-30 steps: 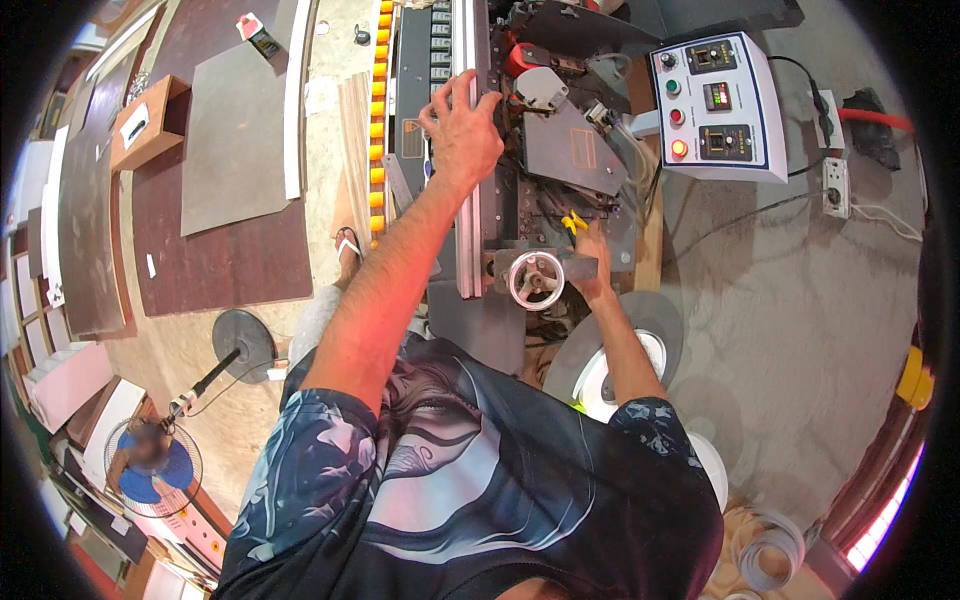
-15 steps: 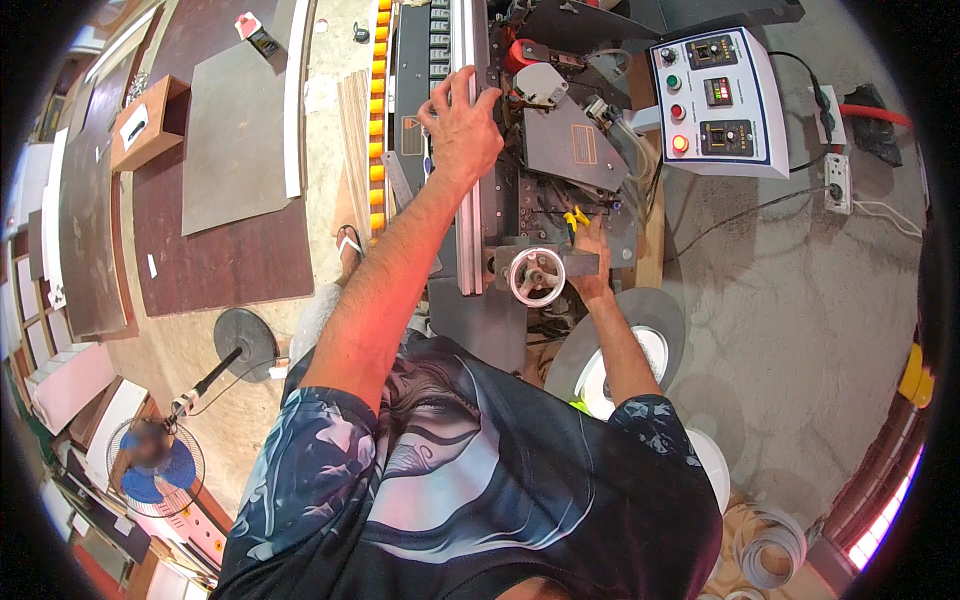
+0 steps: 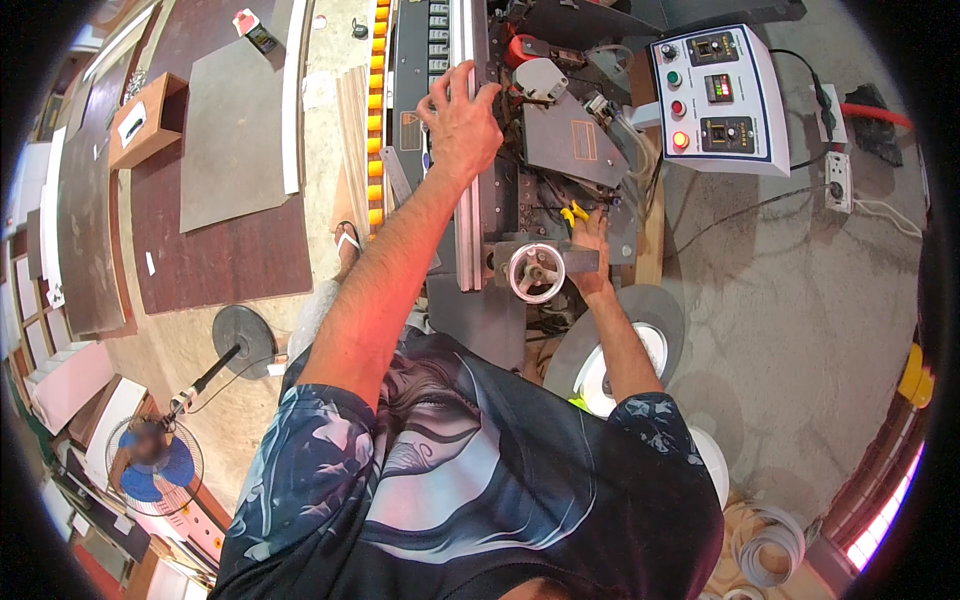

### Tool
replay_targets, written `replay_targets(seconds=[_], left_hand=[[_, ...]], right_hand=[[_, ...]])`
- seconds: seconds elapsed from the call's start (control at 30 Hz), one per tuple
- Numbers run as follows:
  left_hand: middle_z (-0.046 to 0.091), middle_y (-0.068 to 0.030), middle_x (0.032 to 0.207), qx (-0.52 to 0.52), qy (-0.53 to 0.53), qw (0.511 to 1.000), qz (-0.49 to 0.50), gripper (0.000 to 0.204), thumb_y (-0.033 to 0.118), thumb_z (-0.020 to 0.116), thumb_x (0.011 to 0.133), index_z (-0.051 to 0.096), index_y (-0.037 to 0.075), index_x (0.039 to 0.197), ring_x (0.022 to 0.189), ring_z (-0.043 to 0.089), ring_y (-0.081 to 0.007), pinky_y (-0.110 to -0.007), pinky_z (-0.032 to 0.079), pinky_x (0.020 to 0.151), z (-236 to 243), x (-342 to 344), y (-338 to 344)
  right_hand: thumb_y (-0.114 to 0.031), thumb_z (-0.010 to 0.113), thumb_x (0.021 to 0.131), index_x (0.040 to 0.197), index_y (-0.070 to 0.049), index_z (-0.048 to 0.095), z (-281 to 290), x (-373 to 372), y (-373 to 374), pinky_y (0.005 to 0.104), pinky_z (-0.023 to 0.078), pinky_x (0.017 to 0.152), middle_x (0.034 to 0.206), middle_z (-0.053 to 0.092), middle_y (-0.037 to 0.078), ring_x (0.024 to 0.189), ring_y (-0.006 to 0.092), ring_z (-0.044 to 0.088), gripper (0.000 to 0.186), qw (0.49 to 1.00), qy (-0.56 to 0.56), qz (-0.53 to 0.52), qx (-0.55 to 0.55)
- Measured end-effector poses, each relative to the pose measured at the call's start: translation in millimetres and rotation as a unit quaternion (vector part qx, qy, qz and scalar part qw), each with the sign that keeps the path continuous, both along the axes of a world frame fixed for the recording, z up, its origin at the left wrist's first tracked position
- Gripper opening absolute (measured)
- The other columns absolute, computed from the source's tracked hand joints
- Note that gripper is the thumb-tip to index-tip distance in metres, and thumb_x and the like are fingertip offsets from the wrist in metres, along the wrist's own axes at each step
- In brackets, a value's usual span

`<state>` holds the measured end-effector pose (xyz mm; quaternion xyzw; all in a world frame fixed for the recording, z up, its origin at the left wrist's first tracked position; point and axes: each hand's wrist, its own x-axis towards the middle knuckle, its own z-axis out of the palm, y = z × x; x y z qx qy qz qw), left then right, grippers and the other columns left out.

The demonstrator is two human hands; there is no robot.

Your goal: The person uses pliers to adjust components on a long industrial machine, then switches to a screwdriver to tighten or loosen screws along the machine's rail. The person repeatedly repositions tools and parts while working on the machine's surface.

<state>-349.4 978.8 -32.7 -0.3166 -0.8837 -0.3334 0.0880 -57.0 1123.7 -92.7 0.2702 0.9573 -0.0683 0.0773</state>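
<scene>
Handwheel (image 3: 537, 273) beside right hand (image 3: 591, 242) — grip closed around yellow-handled tool (image 3: 574, 213) — left hand (image 3: 464, 135) splayed on metal rail (image 3: 468, 240)

No text is legible, even on the white control box (image 3: 718, 108).

One view on record: the left of two fisheye cameras worn side by side on the head. It faces steeply downward, upright and unmirrored. Nearest the lens is the wearer's printed shirt (image 3: 470, 470), at six o'clock. The hands lie at arm's length: left hand (image 3: 465, 135) at twelve o'clock, right hand (image 3: 591, 229) near two, both over the machine (image 3: 575, 145). Coverage is very wide, taking in a control box (image 3: 720, 105) between one and two, floor (image 3: 810, 330) at three and a fan (image 3: 155, 468) at eight. Straight edges bend toward the dark rim.
</scene>
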Motion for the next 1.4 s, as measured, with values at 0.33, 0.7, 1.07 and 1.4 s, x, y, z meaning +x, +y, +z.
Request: replay_targets(seconds=[0.33, 0.7, 1.07, 1.4], left_hand=[[0.043, -0.0101, 0.157, -0.004, -0.003, 1.000, 0.003, 0.041, 0.008, 0.071, 0.088, 0.075, 0.023, 0.125, 0.144, 0.036, -0.0375, -0.066, 0.032, 0.111, 0, 0, -1], [0.043, -0.0105, 0.158, -0.002, -0.005, 1.000, 0.001, 0.043, 0.008, 0.072, 0.086, 0.074, 0.023, 0.127, 0.144, 0.037, -0.0376, -0.064, 0.032, 0.111, -1, 0, -1], [0.043, -0.0098, 0.157, -0.010, 0.001, 1.000, 0.004, 0.043, 0.009, 0.073, 0.087, 0.073, 0.024, 0.127, 0.143, 0.038, -0.0384, -0.064, 0.033, 0.110, -3, 0, 0], [0.044, -0.0101, 0.157, -0.004, 0.017, 1.000, 0.006, 0.040, 0.010, 0.072, 0.088, 0.073, 0.024, 0.126, 0.142, 0.039, -0.0379, -0.064, 0.033, 0.110, -4, 0, 1]], right_hand=[[-0.019, 0.064, 0.096, 0.134, 0.007, 0.060, 12, -14, -1, 0.0634, 0.048, 0.108, 0.155, 0.042, 0.037, 0.143, 0.0554, 0.045, 0.046, 0.997, -0.072, 0.004, 0.025], [-0.019, 0.070, 0.084, 0.122, 0.000, 0.061, 37, -11, -3, 0.0538, 0.051, 0.093, 0.118, 0.055, 0.023, 0.114, 0.0442, 0.055, 0.043, 0.997, 0.008, 0.070, 0.019], [-0.017, 0.081, 0.072, 0.128, 0.000, 0.060, 37, -15, 14, 0.0503, 0.054, 0.095, 0.123, 0.057, 0.023, 0.120, 0.0442, 0.056, 0.062, 0.995, -0.047, 0.084, -0.040], [-0.014, 0.079, 0.083, 0.131, 0.001, 0.060, 27, -19, 35, 0.0509, 0.053, 0.094, 0.114, 0.061, 0.027, 0.109, 0.0487, 0.061, 0.054, 0.982, 0.013, 0.097, -0.161]])
